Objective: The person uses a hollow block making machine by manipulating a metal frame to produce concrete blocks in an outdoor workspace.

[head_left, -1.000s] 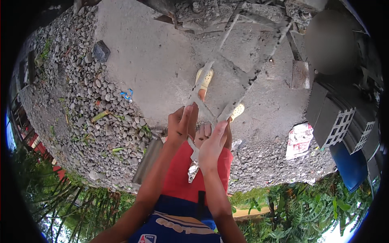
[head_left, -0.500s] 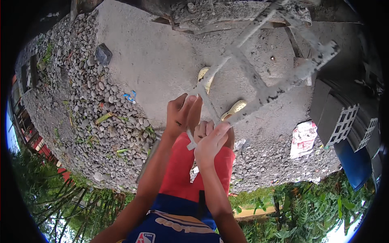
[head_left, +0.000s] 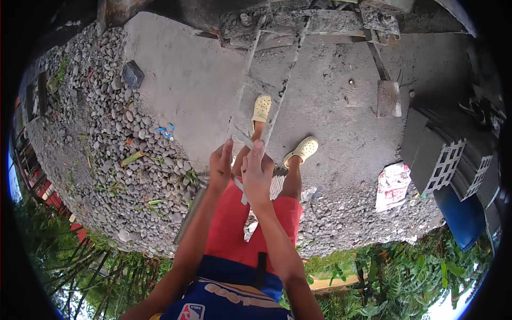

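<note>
My left hand (head_left: pixel 220 166) and my right hand (head_left: pixel 257 175) are closed around the near end of a grey, ladder-shaped frame (head_left: pixel 283 89). Dark specks mark its two long rails, and thin crosspieces join them. It stretches away from me, past my left shoe, and its far end overlaps the crusted grey beam at the back. Whether the two touch there I cannot tell. A short end of the frame pokes out below my right hand, over my red shorts (head_left: pixel 226 226). My fingers hide part of the grip.
Grey concrete floor (head_left: pixel 181 80) lies ahead, under my pale yellow clogs (head_left: pixel 302 150). The crusted beam (head_left: pixel 314 22) runs along the back. Stones (head_left: pixel 133 160) cover the left. On the right are stacked grey panels (head_left: pixel 426 152), a blue object (head_left: pixel 460 216) and a crumpled printed sack (head_left: pixel 393 186).
The frame has swung left, from slanting far right to pointing nearly straight ahead. My right hand has moved left and closer to my left hand, which has shifted slightly left.
</note>
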The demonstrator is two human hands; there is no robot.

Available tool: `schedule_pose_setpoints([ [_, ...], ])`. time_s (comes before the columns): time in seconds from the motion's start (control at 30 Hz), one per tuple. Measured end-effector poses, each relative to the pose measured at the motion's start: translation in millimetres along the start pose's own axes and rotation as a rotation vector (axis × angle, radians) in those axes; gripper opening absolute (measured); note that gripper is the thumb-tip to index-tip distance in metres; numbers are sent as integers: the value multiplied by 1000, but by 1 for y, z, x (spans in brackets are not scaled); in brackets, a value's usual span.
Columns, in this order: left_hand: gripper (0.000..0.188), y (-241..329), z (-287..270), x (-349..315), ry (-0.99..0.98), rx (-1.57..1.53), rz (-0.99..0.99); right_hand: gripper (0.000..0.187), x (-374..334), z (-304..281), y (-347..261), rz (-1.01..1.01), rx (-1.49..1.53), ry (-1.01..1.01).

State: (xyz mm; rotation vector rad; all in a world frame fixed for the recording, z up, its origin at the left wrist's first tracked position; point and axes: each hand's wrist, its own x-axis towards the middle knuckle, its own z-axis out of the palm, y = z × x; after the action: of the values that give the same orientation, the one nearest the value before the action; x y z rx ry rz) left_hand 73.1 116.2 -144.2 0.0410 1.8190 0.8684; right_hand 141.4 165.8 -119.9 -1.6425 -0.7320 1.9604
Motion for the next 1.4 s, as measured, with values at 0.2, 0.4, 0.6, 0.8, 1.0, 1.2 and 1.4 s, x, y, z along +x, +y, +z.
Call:
schedule_pose_setpoints([
  [0.2, 40, 30, 11, -27, -78, -40, 186, 47, -60, 1, -34, -75, 126, -2],
  [0.4, 42, -10, 4, -2, -10, -112, 46, 44, 0, 4, -2, -36, -4, -22],
  [0.6, 43, 28, 13, -32, -76, -70, 128, 41, -77, -3, -34, -73, 241, 36],
  [0.8, 46, -6, -1, 14, 25, -50, 70, 41, -10, 3, -14, 51, 178, -31],
  [1.0, 48, -9, -4, -27, 131, 64, 153, 40, -43, 4, -42, 81, 322, -14],
  [1.2, 47, -34, -13, 17, 110, 19, 141, 43, -1, -4, 23, 200, 51, -33],
  [1.4, 46, -33, -16, 27, 172, 6, 123, 44, 13, 3, 25, 35, -65, 26],
])
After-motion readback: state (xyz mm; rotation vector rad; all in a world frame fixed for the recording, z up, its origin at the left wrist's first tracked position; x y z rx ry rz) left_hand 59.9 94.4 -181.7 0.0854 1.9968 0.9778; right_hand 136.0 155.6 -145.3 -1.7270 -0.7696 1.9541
